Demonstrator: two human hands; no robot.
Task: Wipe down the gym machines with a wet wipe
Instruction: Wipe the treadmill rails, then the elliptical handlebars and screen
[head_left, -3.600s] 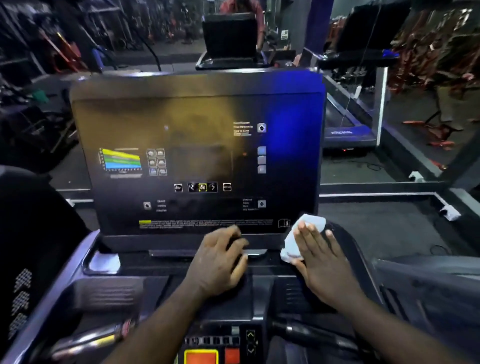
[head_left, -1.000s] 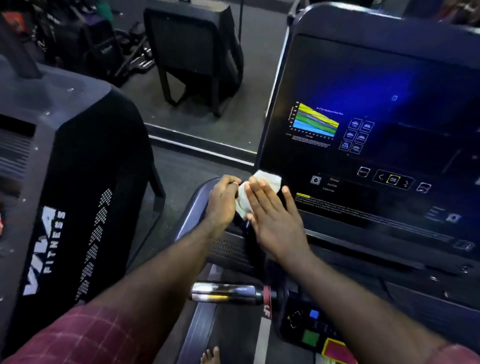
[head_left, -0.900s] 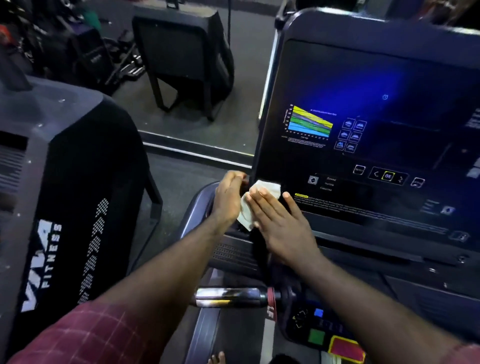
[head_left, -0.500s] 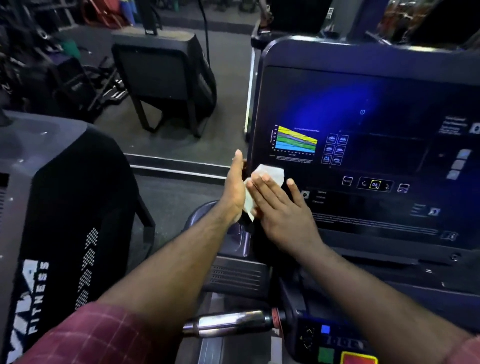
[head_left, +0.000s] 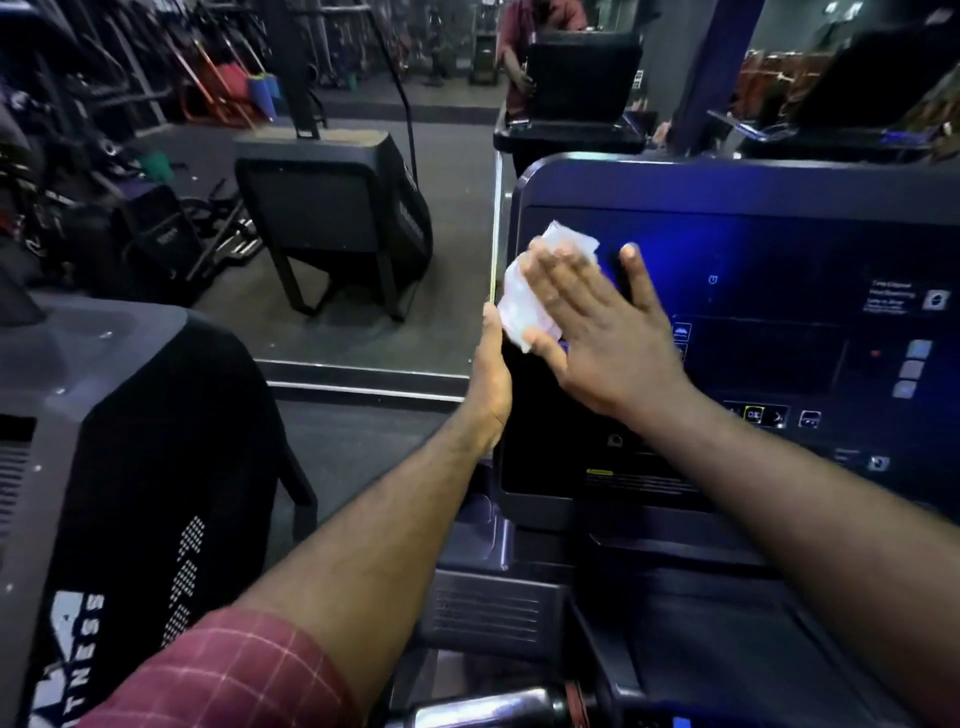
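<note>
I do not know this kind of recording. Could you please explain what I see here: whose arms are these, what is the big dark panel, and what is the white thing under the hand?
The camera sits on a person's head and looks forward and down, so both arms are that person's own. The big dark panel is the console screen of a gym machine, lit with small icons. The right hand presses a white wet wipe flat against the screen's upper left part. Its fingers are straight, not curled round the wipe. The left hand lies with straight fingers along the console's left edge. On the left stands another dark machine with the word FITNESS partly visible.
</note>
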